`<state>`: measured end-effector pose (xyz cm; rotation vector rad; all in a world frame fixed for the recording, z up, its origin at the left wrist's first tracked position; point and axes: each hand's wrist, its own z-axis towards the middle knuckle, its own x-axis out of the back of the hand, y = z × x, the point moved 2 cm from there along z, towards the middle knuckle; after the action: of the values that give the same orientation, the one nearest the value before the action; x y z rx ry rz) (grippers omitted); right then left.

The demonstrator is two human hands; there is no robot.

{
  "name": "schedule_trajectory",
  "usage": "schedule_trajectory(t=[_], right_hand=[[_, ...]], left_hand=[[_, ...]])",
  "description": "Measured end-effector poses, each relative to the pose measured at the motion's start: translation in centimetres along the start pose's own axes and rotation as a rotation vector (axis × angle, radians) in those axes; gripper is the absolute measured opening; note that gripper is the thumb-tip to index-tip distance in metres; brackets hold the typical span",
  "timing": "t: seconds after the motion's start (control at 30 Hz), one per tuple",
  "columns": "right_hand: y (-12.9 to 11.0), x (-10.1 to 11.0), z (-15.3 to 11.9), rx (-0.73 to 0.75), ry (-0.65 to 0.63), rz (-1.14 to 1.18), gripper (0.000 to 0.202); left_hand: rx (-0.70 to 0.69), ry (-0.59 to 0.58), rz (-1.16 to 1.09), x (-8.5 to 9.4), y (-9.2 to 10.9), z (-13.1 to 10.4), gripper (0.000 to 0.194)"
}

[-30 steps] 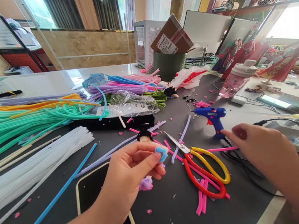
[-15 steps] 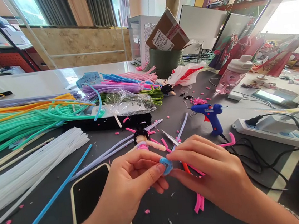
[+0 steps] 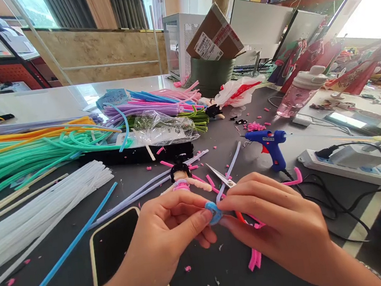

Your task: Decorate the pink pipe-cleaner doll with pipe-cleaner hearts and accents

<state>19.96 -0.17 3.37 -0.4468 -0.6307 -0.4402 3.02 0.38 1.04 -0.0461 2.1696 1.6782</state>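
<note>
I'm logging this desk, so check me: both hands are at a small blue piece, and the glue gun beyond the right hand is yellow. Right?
Not quite: the head view shows the glue gun is blue, not yellow. The rest holds: the left hand and right hand are both at the small blue piece.

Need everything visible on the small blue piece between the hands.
The small blue fuzzy piece looks like chenille stem, bent into a compact, rounded loop with a darker patch in the middle. It appears raised above the dark tabletop, near the centre of the view. The left hand pinches its left side and the right hand its right side, hiding parts of the rim. Whether its ends are joined can't be told.
</note>
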Motion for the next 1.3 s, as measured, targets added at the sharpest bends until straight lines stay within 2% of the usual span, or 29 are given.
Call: schedule_trajectory(t=[0.37,1.3], right_hand=[[-0.06,0.08,-0.01,-0.013,0.002,0.042,0.009],[-0.14,-0.28,-0.33,0.018,0.001,-0.024,0.010]], left_hand=[[-0.035,-0.002,0.021,-0.15,0.30,-0.06,0.007],[-0.036,0.008,0.091,-0.19,0.52,-0.02,0.003]])
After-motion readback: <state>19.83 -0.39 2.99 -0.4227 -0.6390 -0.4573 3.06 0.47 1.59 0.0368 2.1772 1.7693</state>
